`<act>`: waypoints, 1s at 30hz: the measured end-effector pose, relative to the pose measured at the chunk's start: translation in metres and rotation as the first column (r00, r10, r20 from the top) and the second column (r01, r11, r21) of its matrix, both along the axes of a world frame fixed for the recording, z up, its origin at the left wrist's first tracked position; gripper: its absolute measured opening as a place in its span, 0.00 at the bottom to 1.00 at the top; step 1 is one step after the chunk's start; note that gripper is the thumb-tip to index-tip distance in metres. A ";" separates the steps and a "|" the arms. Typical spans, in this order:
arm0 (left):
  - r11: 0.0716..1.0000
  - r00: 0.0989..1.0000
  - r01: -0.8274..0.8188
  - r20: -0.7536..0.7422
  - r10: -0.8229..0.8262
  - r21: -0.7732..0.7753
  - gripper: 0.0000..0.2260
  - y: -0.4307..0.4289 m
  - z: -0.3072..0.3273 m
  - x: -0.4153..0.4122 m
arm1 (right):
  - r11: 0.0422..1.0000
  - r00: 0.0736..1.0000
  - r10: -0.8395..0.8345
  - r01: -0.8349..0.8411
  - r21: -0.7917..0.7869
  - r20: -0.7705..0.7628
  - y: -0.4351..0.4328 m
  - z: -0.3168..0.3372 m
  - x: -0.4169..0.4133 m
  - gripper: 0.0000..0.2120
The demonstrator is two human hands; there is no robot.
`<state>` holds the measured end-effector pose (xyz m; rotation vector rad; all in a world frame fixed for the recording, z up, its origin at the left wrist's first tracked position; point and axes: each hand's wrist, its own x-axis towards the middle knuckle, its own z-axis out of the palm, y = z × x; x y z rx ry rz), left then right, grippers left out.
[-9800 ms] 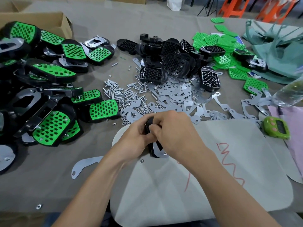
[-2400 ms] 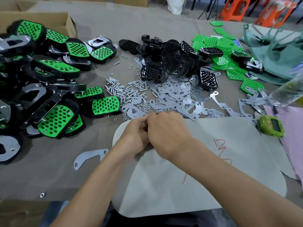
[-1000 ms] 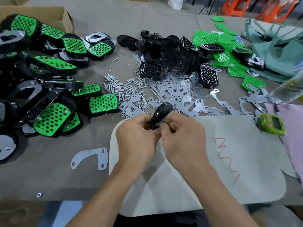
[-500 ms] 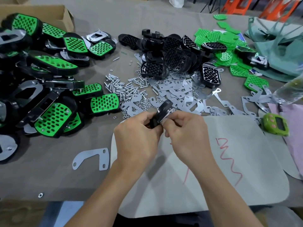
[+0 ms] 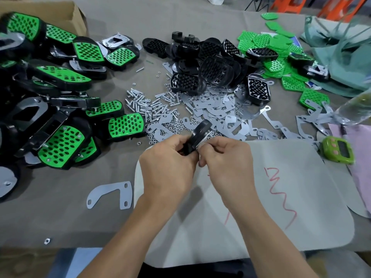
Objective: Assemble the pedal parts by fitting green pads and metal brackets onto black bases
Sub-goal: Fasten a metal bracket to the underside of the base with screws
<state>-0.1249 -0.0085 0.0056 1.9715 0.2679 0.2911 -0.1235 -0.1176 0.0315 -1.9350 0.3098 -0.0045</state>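
1. Your left hand (image 5: 168,165) grips the base (image 5: 197,135), held edge-up just above the table (image 5: 60,217).
2. Your right hand (image 5: 226,163) pinches a bracket (image 5: 205,138) against it.
3. Step: probably bracket fitting. Next: seat it flush, then grab a pad (image 5: 275,67).

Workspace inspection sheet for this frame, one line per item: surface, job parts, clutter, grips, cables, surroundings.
Surface: grey table, white sheet under the hands.
Job's things: black base with metal plate held edge-up; finished pedals left; bare bases, green pads far side; brackets, screws centre.
Clutter: green timer, plastic bottle right.
Grips: left hand and right hand both hold the black base.
Cables: nothing seen.
Surroundings: cardboard box, orange stools behind.
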 end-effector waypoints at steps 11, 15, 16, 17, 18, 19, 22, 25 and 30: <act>1.000 0.999 -0.004 0.054 0.002 0.027 0.23 -0.003 -0.001 0.000 | 0.991 0.982 -0.135 0.131 0.036 0.135 0.017 -0.010 -0.006 0.17; 1.000 0.999 0.007 0.043 -0.008 0.025 0.26 0.002 -0.005 0.002 | 0.981 0.996 -0.084 0.078 0.179 0.022 0.010 -0.005 -0.001 0.18; 1.000 0.999 0.007 0.041 -0.008 0.030 0.27 0.003 -0.005 0.003 | 0.996 0.998 -0.047 0.044 0.080 0.035 0.008 -0.005 -0.001 0.15; 1.000 0.999 0.007 0.040 -0.008 0.026 0.27 0.005 -0.006 0.003 | 0.999 0.998 -0.023 0.025 -0.029 0.062 0.008 -0.005 -0.002 0.11; 1.000 0.999 0.012 0.038 -0.012 0.016 0.26 0.005 -0.006 0.003 | 0.994 0.994 -0.015 0.027 -0.110 0.108 0.008 -0.006 -0.004 0.08; 1.000 0.999 0.018 0.036 -0.018 0.010 0.25 0.005 -0.006 0.003 | 0.987 0.988 -0.014 0.038 -0.153 0.157 0.009 -0.007 -0.005 0.07; 0.999 0.998 0.026 0.049 -0.027 0.028 0.21 0.002 -0.002 0.000 | 0.970 0.968 -0.001 0.062 -0.236 0.252 0.012 -0.011 -0.009 0.08; 0.997 0.996 0.018 0.081 -0.024 0.073 0.19 0.000 0.001 -0.001 | 0.961 0.958 -0.017 0.095 -0.260 0.287 0.014 -0.017 -0.009 0.07; 0.997 0.997 0.026 0.067 -0.031 0.077 0.19 0.001 -0.002 0.001 | 0.989 0.975 -0.110 0.127 -0.080 0.191 0.016 -0.015 -0.002 0.13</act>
